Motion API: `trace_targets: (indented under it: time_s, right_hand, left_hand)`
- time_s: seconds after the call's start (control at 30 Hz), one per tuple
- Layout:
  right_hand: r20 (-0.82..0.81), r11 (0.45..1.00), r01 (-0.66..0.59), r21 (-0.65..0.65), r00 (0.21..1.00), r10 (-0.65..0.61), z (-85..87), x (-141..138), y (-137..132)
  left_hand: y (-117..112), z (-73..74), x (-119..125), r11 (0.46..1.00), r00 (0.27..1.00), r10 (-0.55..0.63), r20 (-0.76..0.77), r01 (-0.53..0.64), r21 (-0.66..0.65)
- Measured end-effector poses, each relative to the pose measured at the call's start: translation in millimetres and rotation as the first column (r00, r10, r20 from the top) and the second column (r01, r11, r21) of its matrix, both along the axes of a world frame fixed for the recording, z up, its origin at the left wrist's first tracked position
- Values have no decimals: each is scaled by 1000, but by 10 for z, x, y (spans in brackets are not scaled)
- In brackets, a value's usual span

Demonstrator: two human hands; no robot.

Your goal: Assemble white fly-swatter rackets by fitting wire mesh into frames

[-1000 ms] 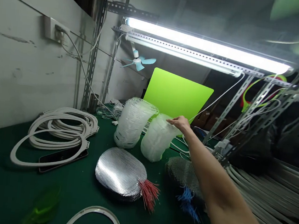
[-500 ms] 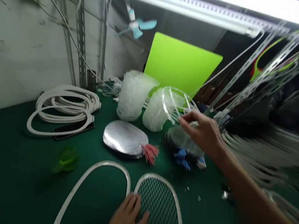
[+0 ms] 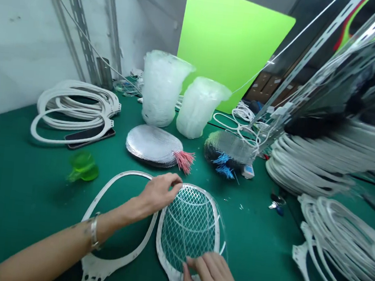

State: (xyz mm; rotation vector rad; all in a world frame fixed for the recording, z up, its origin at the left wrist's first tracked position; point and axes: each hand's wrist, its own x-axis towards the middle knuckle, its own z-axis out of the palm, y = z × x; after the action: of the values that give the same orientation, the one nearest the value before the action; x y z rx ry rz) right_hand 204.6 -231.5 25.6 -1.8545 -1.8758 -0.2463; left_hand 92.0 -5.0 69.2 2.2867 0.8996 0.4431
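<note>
On the green table lie two white racket-shaped frames side by side. The right frame [image 3: 189,223] holds a metal mesh with a clear plastic grid [image 3: 196,213] lying on top. The left frame [image 3: 116,222] has nothing inside it. My left hand [image 3: 159,193] pinches the top left rim of the meshed frame, fingers closed. At the frame's lower end, my right hand [image 3: 211,279] presses on the clear grid with curled fingers.
Two tall stacks of clear grids [image 3: 162,88] stand at the back before a green board [image 3: 231,42]. A silver mesh stack with red wires [image 3: 153,145] and another with blue wires [image 3: 228,149] lie mid-table. White frame piles [image 3: 77,106] sit left and right [image 3: 336,160]. A green object [image 3: 82,167] rests left.
My right hand took a clear grid from the far stack and brought it down onto the meshed frame. My left hand came in and moved to the frame's top rim. The view tilted down.
</note>
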Motion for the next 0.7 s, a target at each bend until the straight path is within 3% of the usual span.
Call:
trace_targets:
  time_s: [0.13,0.23,0.47,0.7]
  right_hand:
    - [-32,1000,13,-3,999,-13,-34,-29,165]
    - [-62,1000,15,11,998,-15,-31,-27,206]
    - [-36,999,49,10,998,-49,-26,-89,234]
    - [-23,998,49,48,999,-48,-66,-110,269]
  left_hand:
    - [97,-137,417,994,998,-20,-64,27,101]
    - [139,-259,591,990,994,-44,-97,56,129]
    - [103,-431,650,971,987,-108,-121,130,199]
    - [120,-524,685,966,986,-109,-123,134,220]
